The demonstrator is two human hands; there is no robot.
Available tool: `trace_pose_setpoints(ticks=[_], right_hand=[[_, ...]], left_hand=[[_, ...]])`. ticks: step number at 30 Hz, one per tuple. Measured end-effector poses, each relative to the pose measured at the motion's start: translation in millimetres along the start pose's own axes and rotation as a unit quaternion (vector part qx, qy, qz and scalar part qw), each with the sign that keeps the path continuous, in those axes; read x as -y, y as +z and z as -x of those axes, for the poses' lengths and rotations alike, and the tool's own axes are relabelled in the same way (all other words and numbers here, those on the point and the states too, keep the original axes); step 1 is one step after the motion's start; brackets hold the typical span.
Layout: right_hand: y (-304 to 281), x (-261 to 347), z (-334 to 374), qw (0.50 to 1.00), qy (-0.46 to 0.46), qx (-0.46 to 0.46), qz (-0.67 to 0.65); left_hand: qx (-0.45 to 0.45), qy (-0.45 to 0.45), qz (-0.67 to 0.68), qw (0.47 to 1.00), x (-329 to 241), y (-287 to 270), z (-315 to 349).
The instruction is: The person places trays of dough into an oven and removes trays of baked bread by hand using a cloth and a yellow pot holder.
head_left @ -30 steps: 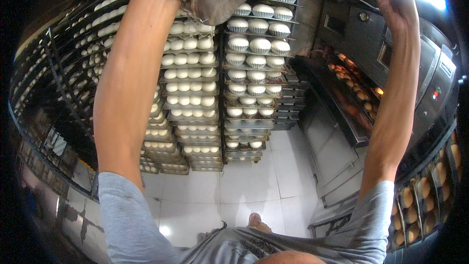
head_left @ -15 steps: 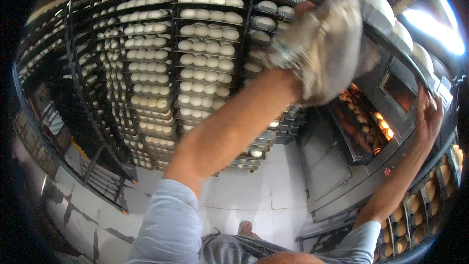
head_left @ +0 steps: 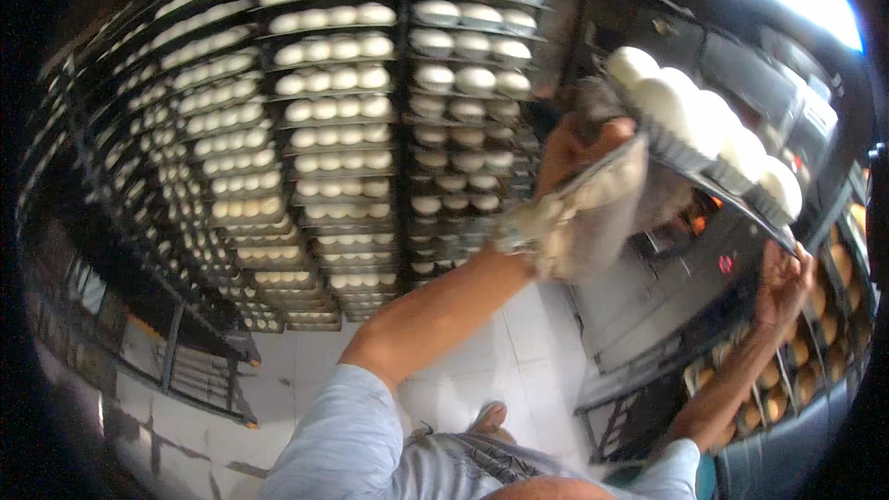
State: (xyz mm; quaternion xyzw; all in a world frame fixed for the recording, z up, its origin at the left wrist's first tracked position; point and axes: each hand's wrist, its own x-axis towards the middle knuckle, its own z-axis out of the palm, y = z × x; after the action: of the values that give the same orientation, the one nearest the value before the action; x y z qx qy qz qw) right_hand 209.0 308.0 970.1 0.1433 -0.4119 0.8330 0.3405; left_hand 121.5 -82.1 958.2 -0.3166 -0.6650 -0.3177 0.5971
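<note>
Between my hands is a dark baking tray (head_left: 741, 206) carrying several pale, round dough buns (head_left: 681, 111), some in pleated paper cups. My left hand (head_left: 588, 143) is closed on the tray's left end, with a worn beige cloth (head_left: 593, 222) hanging over the wrist and palm. At the tray's right end, the fingers of my right hand (head_left: 785, 282) grip the edge from below. The tray is held up high, tilted in view, its right end lower and nearer to me.
Tall racks (head_left: 405, 130) of trays with pale buns fill the left and middle. Beyond the tray stands a metal oven (head_left: 611, 315) with an orange glow. Browned buns (head_left: 773, 398) on trays sit at the right. White tiles (head_left: 463, 389) cover the floor.
The tray has come lower and nearer, with both hands moving down along with it. My view has turned to the right, and the oven opening is now mostly hidden behind the cloth and tray.
</note>
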Motion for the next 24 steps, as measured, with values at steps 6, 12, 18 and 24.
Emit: trace_pose_setpoints(ticks=[6, 12, 18, 24], right_hand=[[-9.7, -65.2, 77.7, 0.999, 0.023, 0.022, -0.036], [-70.3, -115.4, 127.7, 0.991, 0.090, -0.030, -0.090], [-97.7, -148.8, 141.9, 0.986, 0.138, -0.083, -0.036], [-124.9, -178.0, 133.2, 0.974, 0.188, -0.107, -0.073]], left_hand=[[0.117, -0.112, 0.039, 0.986, 20.6, -7.6, 96.9], [0.100, -0.594, 0.423, 0.677, 7.5, -32.2, 136.2], [0.088, -0.599, 0.437, 0.665, 11.9, -1.0, 184.8], [0.050, -0.627, 0.507, 0.589, 33.1, 37.9, 227.9]])
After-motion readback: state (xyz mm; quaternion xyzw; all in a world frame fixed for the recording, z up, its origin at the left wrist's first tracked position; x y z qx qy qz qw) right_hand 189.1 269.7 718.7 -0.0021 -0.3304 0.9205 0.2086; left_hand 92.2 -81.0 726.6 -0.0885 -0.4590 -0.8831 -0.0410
